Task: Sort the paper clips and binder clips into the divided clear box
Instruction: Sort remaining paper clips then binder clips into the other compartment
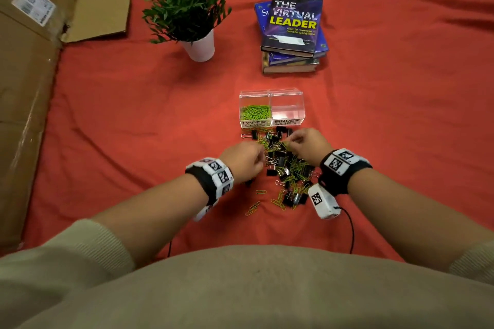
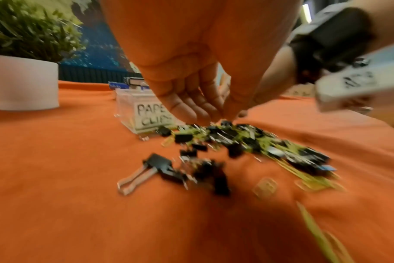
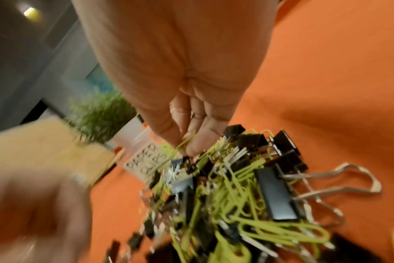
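A clear divided box stands on the red cloth. Its left cell, labelled PAPER CLIPS, holds green paper clips; the right cell, labelled BINDER CLIPS, looks bare. Just in front lies a mixed pile of black binder clips and green paper clips. My right hand is over the pile's far side and pinches a green paper clip between thumb and fingers. My left hand points straight fingers down at the pile's left edge; nothing shows between them. That view is blurred.
A potted plant stands far left of the box and a stack of books behind it. Flattened cardboard covers the left side. A few loose paper clips lie near my left wrist.
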Available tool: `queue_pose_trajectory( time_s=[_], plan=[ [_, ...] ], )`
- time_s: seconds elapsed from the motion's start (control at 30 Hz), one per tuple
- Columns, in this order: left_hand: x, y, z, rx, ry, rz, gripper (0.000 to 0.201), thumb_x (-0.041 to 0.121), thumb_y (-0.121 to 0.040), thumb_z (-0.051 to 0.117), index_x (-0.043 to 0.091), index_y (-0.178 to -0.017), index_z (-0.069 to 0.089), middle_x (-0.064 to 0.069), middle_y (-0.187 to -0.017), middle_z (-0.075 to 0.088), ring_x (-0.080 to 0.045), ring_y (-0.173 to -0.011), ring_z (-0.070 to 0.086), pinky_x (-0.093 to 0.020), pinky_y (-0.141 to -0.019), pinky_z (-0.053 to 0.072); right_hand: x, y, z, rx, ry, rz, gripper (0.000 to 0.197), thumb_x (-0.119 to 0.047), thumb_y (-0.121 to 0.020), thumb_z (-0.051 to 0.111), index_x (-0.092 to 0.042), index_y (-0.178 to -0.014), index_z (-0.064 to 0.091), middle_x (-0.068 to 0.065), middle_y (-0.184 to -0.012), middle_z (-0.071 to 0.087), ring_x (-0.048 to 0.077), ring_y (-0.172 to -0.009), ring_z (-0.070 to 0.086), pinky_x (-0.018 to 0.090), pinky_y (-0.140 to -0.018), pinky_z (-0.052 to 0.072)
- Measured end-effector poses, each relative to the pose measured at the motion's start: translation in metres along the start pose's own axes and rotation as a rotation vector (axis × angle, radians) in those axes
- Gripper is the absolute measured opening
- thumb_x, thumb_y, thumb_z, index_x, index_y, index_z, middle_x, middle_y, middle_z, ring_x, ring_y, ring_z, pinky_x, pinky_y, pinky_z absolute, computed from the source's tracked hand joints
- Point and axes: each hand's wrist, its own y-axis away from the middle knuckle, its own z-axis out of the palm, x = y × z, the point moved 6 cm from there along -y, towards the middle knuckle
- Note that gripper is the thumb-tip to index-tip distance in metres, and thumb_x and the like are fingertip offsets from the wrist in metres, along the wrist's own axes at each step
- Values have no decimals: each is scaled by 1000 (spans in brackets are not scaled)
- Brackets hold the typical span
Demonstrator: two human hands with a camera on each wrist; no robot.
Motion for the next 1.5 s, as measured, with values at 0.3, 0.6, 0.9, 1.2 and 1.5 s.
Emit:
queue_pose_trajectory(
  time_s=[0.3,0.6,0.9,1.2,1.5],
  plan=[
    [3,50,78,-272,-197,48,24,33,-84,60,14,-99,60,-7,-111,60,-28,-102,59,-37,-78,49,10,29,10,-280,-798,243,22,4,-92,39,3,-97,60,14,-79,58,23,-69,60,25,-59,55],
    [5,56,84,-237,-280,48,23,17,-88,48,6,-107,55,-13,-115,57,-32,-108,56,-43,-84,50,-5,64,51,-374,423,-166,19,-29,-78,71,-15,-86,60,-7,-74,56,11,-67,53,22,-55,39],
    [5,58,84,-190,-218,-17,26,11,-88,47,6,-113,49,-15,-116,56,-35,-107,57,-44,-86,48,4,69,51,-297,651,-266,10,-19,-81,56,-18,-90,54,0,-96,59,22,-92,58,29,-66,42],
    [9,61,86,-190,-310,-9,33,18,-86,51,4,-116,52,-13,-120,55,-32,-113,53,-43,-88,47,-1,73,83,-267,893,-302,55,-45,-84,61,-5,-120,49,13,-123,56,30,-116,53,42,-91,50],
    [7,59,92,-248,-206,38,30,10,-81,53,6,-110,52,-14,-116,58,-35,-105,58,-42,-83,48,1,81,91,-321,925,-430,45,-33,-93,51,-3,-125,42,14,-129,47,29,-122,45,39,-100,39]
  ],
)
